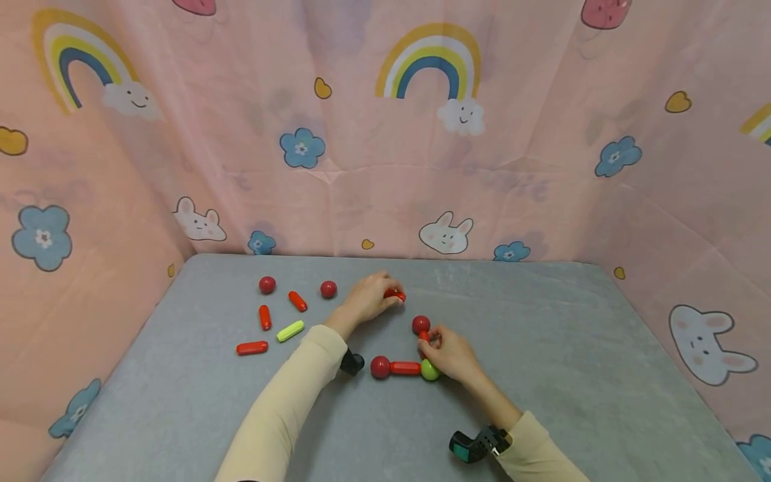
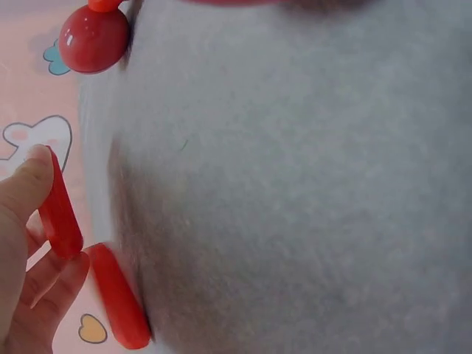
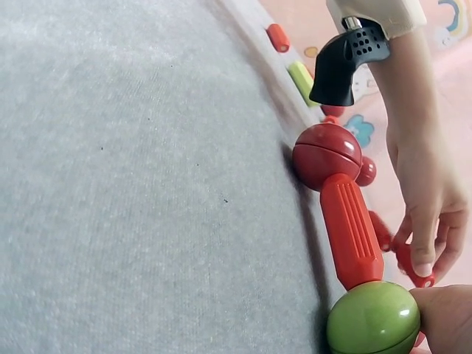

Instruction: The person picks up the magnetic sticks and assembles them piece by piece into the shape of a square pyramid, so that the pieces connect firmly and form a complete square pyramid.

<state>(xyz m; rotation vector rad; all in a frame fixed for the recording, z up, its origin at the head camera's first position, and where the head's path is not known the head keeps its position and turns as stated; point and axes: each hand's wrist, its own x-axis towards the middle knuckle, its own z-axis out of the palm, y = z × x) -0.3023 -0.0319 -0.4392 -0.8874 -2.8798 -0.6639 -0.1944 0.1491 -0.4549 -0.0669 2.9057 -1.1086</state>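
Note:
In the head view, my left hand [image 1: 367, 299] is at the far middle of the table, pinching a red rod [image 2: 63, 214] between thumb and fingers. A second red rod [image 2: 118, 299] lies by its fingertips in the left wrist view. My right hand [image 1: 453, 353] pinches a red connecting rod [image 1: 424, 336] that joins a dark red ball [image 1: 421, 325] to a green ball [image 1: 430, 370]. From the green ball another red rod [image 3: 350, 232] leads to a dark red ball [image 3: 328, 157], forming a corner shape. The right fingertips partly hide the gripped rod.
To the left lie two dark red balls [image 1: 268, 285], several loose red rods [image 1: 251, 348] and a yellow-green rod [image 1: 290, 331]. A pink patterned curtain [image 1: 361, 194] hangs behind the grey table [image 1: 181, 402]. Each wrist wears a black camera mount [image 1: 479, 444].

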